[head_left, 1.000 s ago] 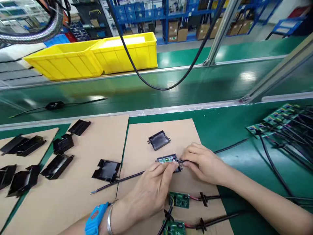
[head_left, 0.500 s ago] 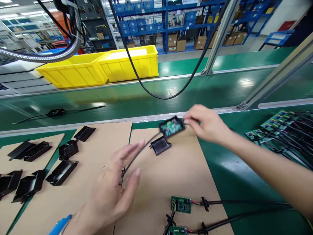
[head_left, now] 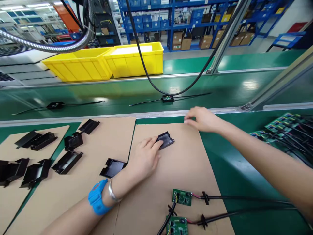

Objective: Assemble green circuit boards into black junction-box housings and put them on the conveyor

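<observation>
So, left hand [head_left: 144, 158] down on the cardboard [head_left: 171, 173], fingertips [head_left: 155, 142] touching the near edge of a black cover [head_left: 166, 140], not closed round it, more resting on it. Blue wristband [head_left: 97, 197] and a metal bangle [head_left: 111, 192] on that wrist. Right hand [head_left: 201, 119] stretched out over the far edge of the cardboard, fingers loosely spread, nothing in it. Out on the green belt [head_left: 97, 94] beyond, a boxed board [head_left: 167, 98] with leads trailing both ways, plus another black unit [head_left: 55, 105] further left. Two bare green boards [head_left: 181, 197] with cables near the front edge. More black covers [head_left: 67, 161] scattered off left, yellow bins [head_left: 107, 62] behind.
</observation>
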Available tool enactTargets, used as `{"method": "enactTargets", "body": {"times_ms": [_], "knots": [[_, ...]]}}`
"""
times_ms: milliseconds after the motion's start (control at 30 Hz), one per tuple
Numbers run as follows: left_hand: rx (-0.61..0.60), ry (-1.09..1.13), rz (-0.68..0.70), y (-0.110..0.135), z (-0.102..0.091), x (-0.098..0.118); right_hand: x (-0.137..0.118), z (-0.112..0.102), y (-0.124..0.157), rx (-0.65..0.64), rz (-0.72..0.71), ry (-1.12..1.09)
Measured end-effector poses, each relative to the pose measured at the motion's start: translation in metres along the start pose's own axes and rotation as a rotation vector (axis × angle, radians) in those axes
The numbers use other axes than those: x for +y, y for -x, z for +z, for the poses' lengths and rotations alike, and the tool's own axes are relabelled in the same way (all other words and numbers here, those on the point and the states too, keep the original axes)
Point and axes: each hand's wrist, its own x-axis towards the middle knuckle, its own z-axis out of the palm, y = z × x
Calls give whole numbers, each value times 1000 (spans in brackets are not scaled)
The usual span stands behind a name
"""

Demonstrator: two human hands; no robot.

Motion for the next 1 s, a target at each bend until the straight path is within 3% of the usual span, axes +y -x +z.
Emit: {"method": "enactTargets", "body": {"times_ms": [100,167,300,367,467,533,667,800,900,1000], "knots": [[14,-32,38,-7,10,4,-44,8,76,-223,-202,-290],[-6,-12,76,-1,9,12,-68,18,116,-323,-206,-348],[-9,200,92,24,-11,39,-89,34,151,-268,-156,-439],[-16,421,7,33,-25,52,-89,33,151,-219,-122,-513],[-158,676,-148,36,-36,69,-89,27,142,-114,-83,-546],[-220,682,-225,32,-37,77,-95,28,135,-11,-61,-462],[-186,512,-297,17,-36,80,-126,36,123,185,-105,-23],[-261,526,-288,10,-43,66,-140,37,114,126,-247,155],[-319,544,-276,14,-44,52,-124,36,107,57,-310,84],[-292,381,-217,18,-37,42,-104,40,98,-11,-288,14]]}}
